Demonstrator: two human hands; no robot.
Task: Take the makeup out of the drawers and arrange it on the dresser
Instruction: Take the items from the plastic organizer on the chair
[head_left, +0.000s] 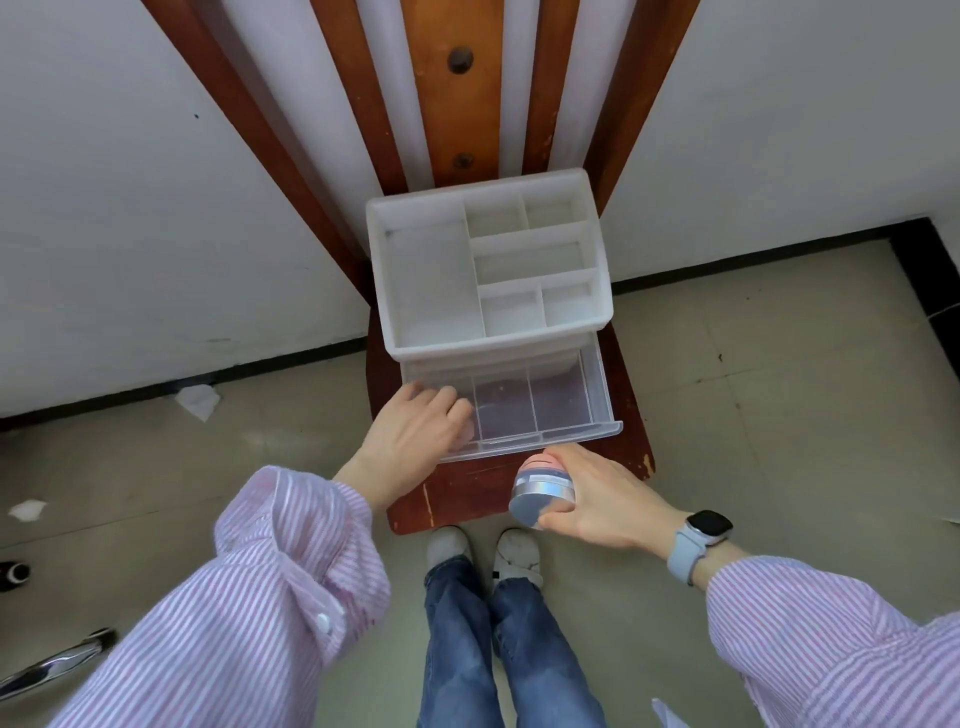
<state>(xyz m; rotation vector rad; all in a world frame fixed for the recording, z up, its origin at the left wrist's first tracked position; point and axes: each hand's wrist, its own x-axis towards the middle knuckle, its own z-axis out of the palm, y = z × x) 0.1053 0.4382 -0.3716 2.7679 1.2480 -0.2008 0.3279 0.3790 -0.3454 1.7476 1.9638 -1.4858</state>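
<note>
item: jar, silver-lidded, gripped in our right hand just in front of the open drawer. left hand reaches into the drawer's left section, fingers curled; contents hidden. risk: organizer could slide off the chair if tugged.

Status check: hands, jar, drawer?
Left hand reaching into open drawer, fingers curled. Right hand holds silver-lidded jar before it. Organizer top tray empty. Nothing blocking.
</note>
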